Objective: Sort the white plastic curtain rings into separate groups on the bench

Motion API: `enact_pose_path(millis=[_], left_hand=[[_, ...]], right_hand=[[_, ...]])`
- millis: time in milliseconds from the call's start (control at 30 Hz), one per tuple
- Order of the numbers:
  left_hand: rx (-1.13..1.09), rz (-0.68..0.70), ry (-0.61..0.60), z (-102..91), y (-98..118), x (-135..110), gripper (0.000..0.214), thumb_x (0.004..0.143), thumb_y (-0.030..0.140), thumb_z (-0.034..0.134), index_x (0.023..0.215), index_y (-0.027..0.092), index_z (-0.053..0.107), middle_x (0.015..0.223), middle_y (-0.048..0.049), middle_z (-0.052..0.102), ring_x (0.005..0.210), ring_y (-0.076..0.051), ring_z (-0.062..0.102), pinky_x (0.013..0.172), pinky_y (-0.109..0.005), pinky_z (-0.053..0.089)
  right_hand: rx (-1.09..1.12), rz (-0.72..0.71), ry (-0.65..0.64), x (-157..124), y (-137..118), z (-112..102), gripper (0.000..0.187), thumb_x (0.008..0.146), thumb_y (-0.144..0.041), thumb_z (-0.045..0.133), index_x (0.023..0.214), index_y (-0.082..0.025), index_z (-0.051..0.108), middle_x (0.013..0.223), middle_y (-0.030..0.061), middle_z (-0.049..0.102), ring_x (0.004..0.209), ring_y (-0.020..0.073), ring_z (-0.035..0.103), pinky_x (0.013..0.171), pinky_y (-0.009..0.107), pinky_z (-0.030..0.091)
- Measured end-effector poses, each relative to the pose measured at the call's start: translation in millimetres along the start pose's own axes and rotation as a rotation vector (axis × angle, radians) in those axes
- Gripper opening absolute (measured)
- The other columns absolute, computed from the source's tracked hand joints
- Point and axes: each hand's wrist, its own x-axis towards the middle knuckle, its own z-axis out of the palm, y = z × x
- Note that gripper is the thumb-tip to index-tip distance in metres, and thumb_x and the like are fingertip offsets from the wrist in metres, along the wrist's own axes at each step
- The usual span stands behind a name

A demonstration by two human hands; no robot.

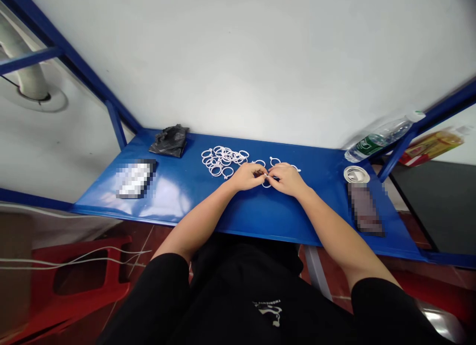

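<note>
My left hand (249, 176) and my right hand (285, 179) meet over the middle of the blue table (215, 206), fingertips pinched together. Between them is a white curtain ring (266, 186), its lower curve showing below the fingers and its upper part covered. Left of my left hand lies a loose pile of white curtain rings (222, 159), each with a small knob on its rim. A few single rings, one a white ring (275, 161), lie just beyond my hands. Whether both hands grip the same small part is partly hidden by the fingers.
A black plastic bag (170, 140) and a blurred-out flat object (136, 179) lie at left. At right are a clear bottle (379, 139) leaning by the frame, a coiled white cable (356, 175) and a blurred dark phone-like object (365, 208). A white wall (253, 62) rises behind.
</note>
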Motion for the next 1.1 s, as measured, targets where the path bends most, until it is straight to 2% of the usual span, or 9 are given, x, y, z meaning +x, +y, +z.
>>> enact_pose_path(millis=[233,500,600,733,933,1100], left_hand=[[0.059,0.005,0.038,-1.8,-4.2,1.4,0.018,0.081,0.015,0.062,0.089,0.018,0.078,0.078,-0.0003,0.076,0.067,-0.013,0.068,0.067,-0.024,0.052],[0.233,0.052,0.161,-9.3,-14.7,6.0,0.023,0.077,0.01,0.058,0.082,0.02,0.077,0.077,-0.0017,0.075,0.069,-0.016,0.068,0.072,-0.03,0.054],[0.266,0.042,0.2,-11.5,-17.2,7.2,0.025,0.077,0.008,0.057,0.082,0.02,0.079,0.078,-0.003,0.076,0.072,-0.017,0.07,0.076,-0.032,0.057],[0.327,0.021,0.221,-14.1,-16.7,8.3,0.028,0.077,0.007,0.056,0.081,0.021,0.081,0.08,-0.0036,0.078,0.076,-0.019,0.072,0.08,-0.034,0.059],[0.361,0.002,0.204,-16.0,-16.3,8.5,0.026,0.077,0.01,0.058,0.081,0.021,0.082,0.081,-0.0036,0.079,0.076,-0.019,0.073,0.081,-0.034,0.059],[0.363,0.039,0.159,-13.5,-14.2,6.3,0.023,0.076,0.013,0.061,0.082,0.021,0.081,0.081,-0.0031,0.079,0.072,-0.019,0.072,0.076,-0.032,0.058]], right_hand=[[0.017,0.03,0.004,-0.8,9.6,-2.9,0.028,0.102,-0.048,0.063,0.097,-0.028,0.083,0.104,0.0064,0.084,0.105,0.0284,0.076,0.1,0.045,0.054],[-0.036,0.363,0.206,-12.5,61.0,-16.0,0.03,0.102,-0.044,0.057,0.096,-0.027,0.082,0.101,0.0066,0.083,0.099,0.0297,0.074,0.094,0.045,0.056],[-0.051,0.423,0.195,-13.6,72.8,-14.3,0.029,0.101,-0.043,0.058,0.098,-0.027,0.081,0.102,0.0058,0.083,0.1,0.0297,0.073,0.095,0.046,0.056],[-0.081,0.414,0.153,-14.9,81.2,-13.2,0.028,0.099,-0.042,0.059,0.099,-0.025,0.082,0.105,0.0078,0.083,0.102,0.0311,0.073,0.098,0.049,0.056],[-0.151,0.461,0.135,-28.8,105.2,-31.0,0.033,0.099,-0.042,0.058,0.112,-0.022,0.082,0.116,0.0107,0.082,0.109,0.033,0.073,0.104,0.052,0.055],[-0.072,0.604,0.071,-45.1,124.2,-47.3,0.036,0.095,-0.046,0.065,0.117,-0.023,0.081,0.109,0.0103,0.083,0.092,0.0288,0.075,0.09,0.045,0.059]])
